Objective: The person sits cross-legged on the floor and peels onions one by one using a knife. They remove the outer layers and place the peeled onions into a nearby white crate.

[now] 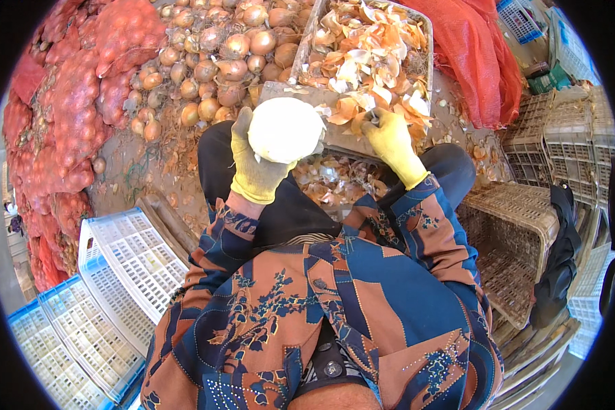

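A large peeled white onion (286,130) rests in my left hand (259,177), whose yellow knit glove has a greyed palm. The fingers and thumb wrap its sides from below. My right hand (389,143), also in a yellow glove, is closed around a small tool (374,119); only a bit of dark, metallic-looking material shows at the fingers, so its kind is unclear. That hand hovers over the near right edge of a plastic crate (428,56) heaped with papery onion skins (371,48). A flat board (346,134) lies between the hands.
Unpeeled onions (220,66) cover the ground ahead. Red mesh sacks of onions (72,123) pile up at left, with white-and-blue crates (133,261) nearer me. Skins (333,177) gather between my legs. Dirty crates (512,246) and a red mesh sheet (471,56) stand at right.
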Tool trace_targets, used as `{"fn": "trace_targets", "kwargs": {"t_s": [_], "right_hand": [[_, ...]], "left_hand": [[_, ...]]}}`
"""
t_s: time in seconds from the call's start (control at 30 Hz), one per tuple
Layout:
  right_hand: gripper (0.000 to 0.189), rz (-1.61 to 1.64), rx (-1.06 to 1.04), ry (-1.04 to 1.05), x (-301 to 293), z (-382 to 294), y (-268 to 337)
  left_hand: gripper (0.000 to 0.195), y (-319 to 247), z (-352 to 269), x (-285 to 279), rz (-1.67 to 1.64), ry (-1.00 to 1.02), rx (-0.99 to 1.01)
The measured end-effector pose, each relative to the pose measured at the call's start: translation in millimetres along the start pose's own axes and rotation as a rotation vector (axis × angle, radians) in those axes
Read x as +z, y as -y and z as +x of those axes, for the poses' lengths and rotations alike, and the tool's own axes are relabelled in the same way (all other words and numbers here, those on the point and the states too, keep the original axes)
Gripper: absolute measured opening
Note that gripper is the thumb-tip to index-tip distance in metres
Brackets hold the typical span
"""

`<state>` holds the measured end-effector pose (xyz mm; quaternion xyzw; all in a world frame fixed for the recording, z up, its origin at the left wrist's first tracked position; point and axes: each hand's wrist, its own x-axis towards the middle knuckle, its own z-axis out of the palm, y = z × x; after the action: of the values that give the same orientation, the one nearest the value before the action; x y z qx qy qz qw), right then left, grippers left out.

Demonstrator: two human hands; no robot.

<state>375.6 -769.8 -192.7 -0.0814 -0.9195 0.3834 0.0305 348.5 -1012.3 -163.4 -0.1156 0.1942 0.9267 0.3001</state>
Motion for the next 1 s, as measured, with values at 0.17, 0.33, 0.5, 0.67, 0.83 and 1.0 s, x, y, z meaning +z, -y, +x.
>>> {"fn": "trace_targets", "kwargs": {"t_s": [0.17, 0.33, 0.5, 0.67, 0.83, 1.0], "right_hand": [[0.021, 0.095, -0.164, 0.197, -1.9, -25.9, 57.6], [0.023, -0.156, -0.392, 0.188, 8.7, -38.6, 66.5], [0.02, -0.168, -0.434, -0.008, 13.9, -29.1, 40.1], [0.013, 0.056, -0.18, -0.173, 21.9, -18.1, 4.8], [0.03, 0.481, -0.3, 0.034, 9.0, -23.9, 39.7], [0.026, 0.748, 0.015, 0.365, -14.2, -25.1, 70.4]], "left_hand": [[0.082, -2.5, 5.7, -11.9, -0.309, 0.147, -0.104], [0.074, 1.4, -6.9, 1.2, -0.022, 0.061, -0.049], [0.079, 3.1, -11.9, -7.2, -0.2, 0.225, -0.141], [0.084, 8.0, -16.0, -3.0, -0.235, 0.267, -0.201], [0.085, 12.7, -15.1, -11.7, -0.26, 0.148, -0.137], [0.075, 9.6, -16.9, -14.3, 0.028, 0.037, -0.099]]}}
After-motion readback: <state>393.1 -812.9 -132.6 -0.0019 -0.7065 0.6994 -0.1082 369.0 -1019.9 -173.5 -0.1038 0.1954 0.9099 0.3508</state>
